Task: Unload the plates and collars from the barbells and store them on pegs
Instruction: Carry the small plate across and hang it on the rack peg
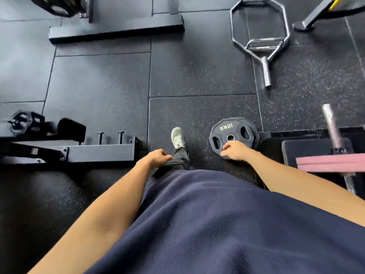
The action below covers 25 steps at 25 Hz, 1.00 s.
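Rubber gym floor. Right hand fingers curl round black 10 kg plate rim; left hand loosely curled, holding nothing.

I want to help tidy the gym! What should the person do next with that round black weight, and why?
Probably carry the 10 kg plate toward the low rack with pegs. The right hand grips the plate's lower edge, apparently off the floor, and two short pegs stand bare on the left. The left hand hangs loosely curled, holding nothing, so it could steady the plate.
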{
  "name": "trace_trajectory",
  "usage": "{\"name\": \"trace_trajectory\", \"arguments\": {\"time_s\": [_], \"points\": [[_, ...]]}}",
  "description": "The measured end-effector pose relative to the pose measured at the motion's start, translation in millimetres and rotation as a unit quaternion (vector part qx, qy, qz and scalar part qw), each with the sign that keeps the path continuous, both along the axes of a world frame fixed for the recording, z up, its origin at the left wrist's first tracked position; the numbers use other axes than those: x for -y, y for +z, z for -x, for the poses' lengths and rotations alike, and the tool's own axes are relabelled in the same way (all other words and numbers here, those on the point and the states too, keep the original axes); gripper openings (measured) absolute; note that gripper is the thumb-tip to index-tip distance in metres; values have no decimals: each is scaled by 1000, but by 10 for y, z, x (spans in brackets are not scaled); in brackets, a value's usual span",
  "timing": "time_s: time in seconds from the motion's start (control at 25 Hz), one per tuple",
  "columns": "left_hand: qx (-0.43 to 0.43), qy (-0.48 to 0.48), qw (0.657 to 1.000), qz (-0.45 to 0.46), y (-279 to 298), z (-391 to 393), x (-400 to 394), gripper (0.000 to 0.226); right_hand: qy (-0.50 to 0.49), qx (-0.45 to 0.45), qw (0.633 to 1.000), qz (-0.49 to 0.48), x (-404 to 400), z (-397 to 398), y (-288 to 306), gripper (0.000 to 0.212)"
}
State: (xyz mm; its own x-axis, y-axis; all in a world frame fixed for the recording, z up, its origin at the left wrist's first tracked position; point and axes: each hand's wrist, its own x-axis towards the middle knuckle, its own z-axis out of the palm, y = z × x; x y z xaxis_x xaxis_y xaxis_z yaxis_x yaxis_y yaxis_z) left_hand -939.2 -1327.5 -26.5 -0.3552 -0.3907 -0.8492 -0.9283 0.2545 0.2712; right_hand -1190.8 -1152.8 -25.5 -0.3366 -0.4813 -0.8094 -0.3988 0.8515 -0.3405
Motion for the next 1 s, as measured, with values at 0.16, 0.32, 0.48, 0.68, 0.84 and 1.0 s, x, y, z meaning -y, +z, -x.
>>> {"name": "trace_trajectory", "arguments": {"time_s": [0.16,0.32,0.48,0.68,0.84,1.0], "points": [[20,-2,1000,-22,-80,566,1262,48,-6,-11,1000,-15,1117,642,-69,40],[-6,37,999,12,44,1036,2549,47,-29,-47,998,-9,2209,1250,-4,37],[-33,65,997,20,280,1459,3471,44,-20,-48,999,-3,3291,1679,134,39],[-50,148,988,-2,274,1763,4417,44,82,-24,996,6,4773,2045,51,40],[-34,233,972,10,337,1956,5262,39,184,-12,983,19,6246,2351,76,40],[-10,331,944,-1,348,1937,5846,43,264,26,964,34,7598,2408,222,41]]}}
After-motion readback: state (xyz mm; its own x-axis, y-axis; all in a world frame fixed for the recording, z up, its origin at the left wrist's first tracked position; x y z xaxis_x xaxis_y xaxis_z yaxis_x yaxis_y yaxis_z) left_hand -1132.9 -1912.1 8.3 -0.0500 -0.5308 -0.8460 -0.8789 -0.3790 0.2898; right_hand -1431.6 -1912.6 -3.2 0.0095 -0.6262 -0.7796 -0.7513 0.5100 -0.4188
